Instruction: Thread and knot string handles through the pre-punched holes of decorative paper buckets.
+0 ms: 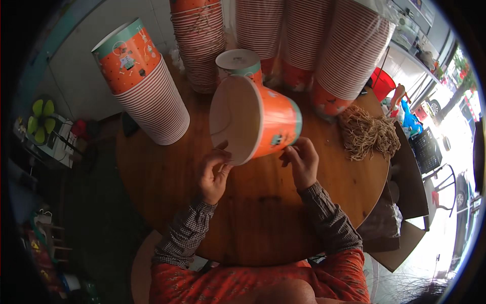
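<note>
A large orange paper bucket [276, 124] with a teal base and cartoon prints is tilted on its side above the table, its white mouth facing left. My left hand [214, 177] pinches the lower rim between thumb and fingers. At the other end, the curled fingers of my right hand [304, 161] grip the teal base edge. Just behind it stands another paper bucket [238, 60], upside down and partly hidden. To the left, a tall stack of nested, upside-down paper buckets [147, 96] leans in the view.
The round wooden table [258, 218] carries several more bucket stacks at the back: one string-wrapped stack [200, 50] and others in clear plastic, such as the right-hand stack [352, 50]. A heap of tan strings [369, 133] lies at the right edge. Open cardboard boxes [405, 243] stand beyond it.
</note>
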`<move>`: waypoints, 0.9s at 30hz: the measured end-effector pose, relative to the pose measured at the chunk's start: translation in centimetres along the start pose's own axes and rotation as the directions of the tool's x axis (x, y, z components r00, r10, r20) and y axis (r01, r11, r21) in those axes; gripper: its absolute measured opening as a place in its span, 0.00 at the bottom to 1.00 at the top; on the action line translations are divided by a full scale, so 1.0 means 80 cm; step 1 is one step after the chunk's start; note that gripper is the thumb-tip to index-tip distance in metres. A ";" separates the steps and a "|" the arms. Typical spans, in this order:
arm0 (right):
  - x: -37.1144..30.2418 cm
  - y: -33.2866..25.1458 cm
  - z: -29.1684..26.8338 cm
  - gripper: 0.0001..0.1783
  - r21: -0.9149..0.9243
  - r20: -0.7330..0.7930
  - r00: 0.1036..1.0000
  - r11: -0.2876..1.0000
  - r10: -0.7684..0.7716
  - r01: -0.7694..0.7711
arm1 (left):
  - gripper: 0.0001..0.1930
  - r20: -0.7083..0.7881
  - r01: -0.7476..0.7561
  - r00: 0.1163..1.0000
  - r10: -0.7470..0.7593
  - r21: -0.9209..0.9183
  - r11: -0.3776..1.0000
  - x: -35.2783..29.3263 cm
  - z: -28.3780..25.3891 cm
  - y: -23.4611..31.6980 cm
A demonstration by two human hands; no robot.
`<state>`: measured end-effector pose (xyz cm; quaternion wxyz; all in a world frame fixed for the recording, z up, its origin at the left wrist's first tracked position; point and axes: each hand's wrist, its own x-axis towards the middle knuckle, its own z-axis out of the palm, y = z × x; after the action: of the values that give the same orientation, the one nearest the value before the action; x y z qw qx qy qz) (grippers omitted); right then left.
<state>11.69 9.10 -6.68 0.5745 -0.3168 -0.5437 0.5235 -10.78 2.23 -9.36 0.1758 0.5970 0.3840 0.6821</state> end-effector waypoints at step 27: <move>0.285 -0.076 0.115 0.12 -0.631 0.774 0.599 -0.314 -0.203 0.709 | 0.20 0.148 -0.173 0.982 0.114 0.484 0.858 0.031 -0.020 0.023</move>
<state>1.31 27.28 7.56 0.2145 -0.2609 -0.9027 -0.2665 -12.48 2.25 -6.35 -0.0126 0.6871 0.4894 0.5368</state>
